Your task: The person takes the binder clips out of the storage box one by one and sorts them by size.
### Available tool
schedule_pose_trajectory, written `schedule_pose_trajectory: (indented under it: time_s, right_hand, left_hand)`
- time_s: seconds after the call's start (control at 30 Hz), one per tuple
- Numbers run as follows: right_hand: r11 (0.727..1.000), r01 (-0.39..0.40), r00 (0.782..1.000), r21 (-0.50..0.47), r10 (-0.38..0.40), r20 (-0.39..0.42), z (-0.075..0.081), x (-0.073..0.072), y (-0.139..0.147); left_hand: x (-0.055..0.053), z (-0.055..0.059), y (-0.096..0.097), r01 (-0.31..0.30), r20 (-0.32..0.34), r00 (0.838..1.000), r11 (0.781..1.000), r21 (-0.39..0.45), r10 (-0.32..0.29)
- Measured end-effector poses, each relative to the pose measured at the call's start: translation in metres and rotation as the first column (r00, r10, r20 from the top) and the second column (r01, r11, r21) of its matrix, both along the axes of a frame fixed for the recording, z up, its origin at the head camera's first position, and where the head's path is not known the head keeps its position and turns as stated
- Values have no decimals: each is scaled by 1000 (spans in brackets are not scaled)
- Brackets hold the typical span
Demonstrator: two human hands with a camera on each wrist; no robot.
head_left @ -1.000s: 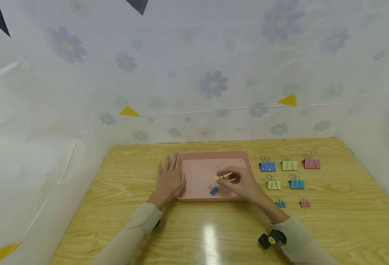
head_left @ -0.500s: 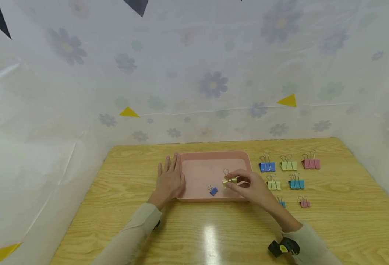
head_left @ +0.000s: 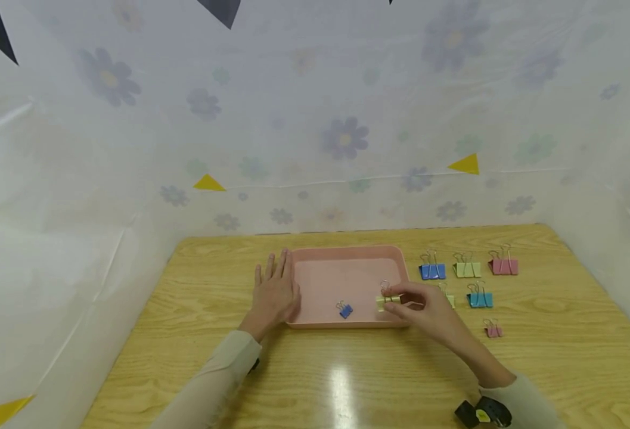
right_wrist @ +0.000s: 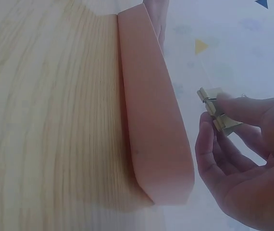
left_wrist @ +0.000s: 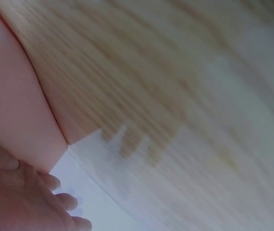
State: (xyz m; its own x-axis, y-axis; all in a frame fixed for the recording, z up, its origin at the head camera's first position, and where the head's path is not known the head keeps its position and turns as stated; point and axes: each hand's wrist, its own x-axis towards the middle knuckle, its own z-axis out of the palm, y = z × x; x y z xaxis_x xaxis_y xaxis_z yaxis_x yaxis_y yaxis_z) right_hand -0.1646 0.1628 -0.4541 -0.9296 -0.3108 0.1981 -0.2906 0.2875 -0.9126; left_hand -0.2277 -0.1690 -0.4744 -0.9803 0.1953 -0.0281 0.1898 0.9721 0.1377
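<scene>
My right hand (head_left: pixel 424 310) pinches a yellow binder clip (head_left: pixel 384 302) between thumb and fingers, over the right end of the pink tray (head_left: pixel 341 254). In the right wrist view the yellow binder clip (right_wrist: pixel 215 108) shows above the tray's side wall (right_wrist: pixel 154 120). A small blue binder clip (head_left: pixel 345 310) lies inside the tray, toward its front. My left hand (head_left: pixel 273 295) lies with straight fingers along the tray's left side. Its fingers (left_wrist: pixel 65 199) show beside the tray wall (left_wrist: pixel 17 96) in the left wrist view.
Right of the tray, binder clips stand in rows: blue (head_left: pixel 433 271), pale yellow (head_left: pixel 467 269) and pink (head_left: pixel 503 266) at the back, teal (head_left: pixel 480 299) and a half-hidden yellow one (head_left: pixel 448 300) in the middle, small pink (head_left: pixel 493 330) in front. A flowered curtain (head_left: pixel 315 202) hangs behind the table.
My right hand has moved right across the tray with the yellow binder clip, and now covers the small teal clip on the table. The left hand has stayed in place.
</scene>
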Motion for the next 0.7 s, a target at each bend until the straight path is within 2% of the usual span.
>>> schedule_pose_trajectory:
  time_s: [0.23, 0.53, 0.7]
  right_hand:
    - [998, 29, 998, 60, -26, -56, -3, 7, 19]
    - [998, 39, 996, 56, -34, -84, 0, 14, 39]
    - [994, 55, 993, 98, -45, -106, 1, 18, 51]
  left_hand:
    - [1, 2, 1, 2, 2, 1000, 1000, -6, -2]
    - [0, 2, 1, 5, -7, 1000, 1000, 4, -5]
    - [0, 1, 0, 6, -14, 1000, 1000, 18, -6]
